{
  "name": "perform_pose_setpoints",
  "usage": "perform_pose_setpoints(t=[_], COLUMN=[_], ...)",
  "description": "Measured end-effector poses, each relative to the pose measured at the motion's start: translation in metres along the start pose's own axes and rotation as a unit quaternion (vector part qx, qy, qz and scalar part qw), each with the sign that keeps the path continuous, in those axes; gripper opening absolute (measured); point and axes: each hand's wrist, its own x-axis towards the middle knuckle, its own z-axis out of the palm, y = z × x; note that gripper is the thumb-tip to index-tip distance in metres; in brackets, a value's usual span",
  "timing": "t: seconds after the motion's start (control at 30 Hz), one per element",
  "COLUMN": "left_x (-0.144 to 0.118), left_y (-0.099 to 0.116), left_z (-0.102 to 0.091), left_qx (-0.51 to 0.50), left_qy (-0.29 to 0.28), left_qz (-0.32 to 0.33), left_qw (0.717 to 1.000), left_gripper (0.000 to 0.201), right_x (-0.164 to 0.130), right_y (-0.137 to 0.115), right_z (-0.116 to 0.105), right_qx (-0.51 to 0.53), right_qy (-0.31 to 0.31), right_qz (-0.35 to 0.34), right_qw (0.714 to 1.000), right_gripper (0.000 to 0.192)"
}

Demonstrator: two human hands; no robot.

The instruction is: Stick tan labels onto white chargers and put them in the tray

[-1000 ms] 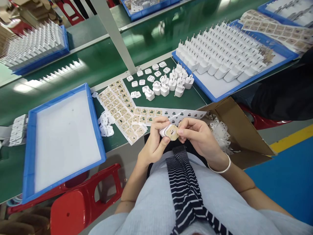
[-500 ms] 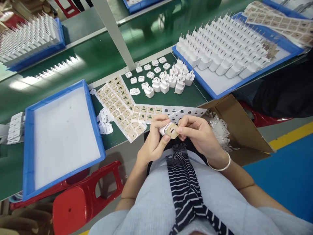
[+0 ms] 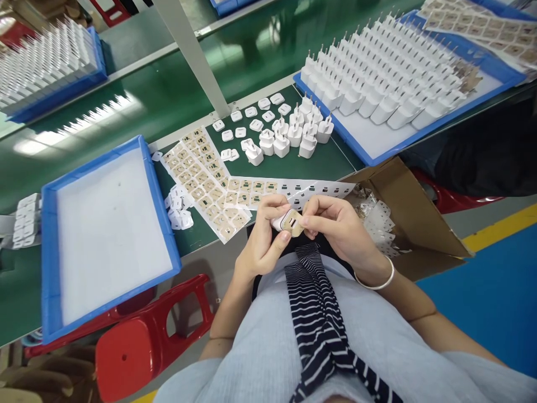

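Charger (image 3: 282, 224) held in left hand (image 3: 264, 240); grip wrapped snug on its sides. Beige sticker (image 3: 296, 229) on charger's end face pinched at edge by right hand (image 3: 342, 229), grip fingertips together. Sticker sheet (image 3: 268, 187) laid just beyond charger, on table (image 3: 289, 169). Loose chargers (image 3: 308, 146) stood farther beyond; blue tray (image 3: 369, 140) set beyond, to charger's right.
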Motion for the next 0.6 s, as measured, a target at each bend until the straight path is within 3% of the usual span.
perform_pose_setpoints(t=[0.13,0.23,0.37,0.43,0.6], left_x=[-0.001,-0.002,-0.005,-0.005,0.001], left_y=[-0.004,-0.009,-0.018,-0.022,-0.023], left_z=[0.002,0.006,0.014,0.017,0.017], left_qx=[-0.012,-0.016,-0.072,-0.152,-0.26], left_qy=[0.016,0.034,0.066,0.088,0.166], left_qz=[0.004,-0.019,-0.085,-0.11,-0.193], left_qw=[1.0,0.999,0.992,0.978,0.932], left_gripper=[0.036,0.044,0.033,0.035,0.034], right_x=[0.001,0.0,0.0,0.0,0.005], right_y=[0.003,0.005,0.005,0.004,0.013], right_z=[0.002,0.002,-0.005,-0.012,-0.03], right_qx=[-0.033,-0.151,-0.387,-0.43,-0.39], right_qy=[0.0,0.026,0.057,0.062,0.061], right_qz=[-0.014,-0.048,-0.097,-0.097,-0.062], right_qw=[0.999,0.987,0.915,0.896,0.917], right_gripper=[0.03,0.028,0.043,0.049,0.053])
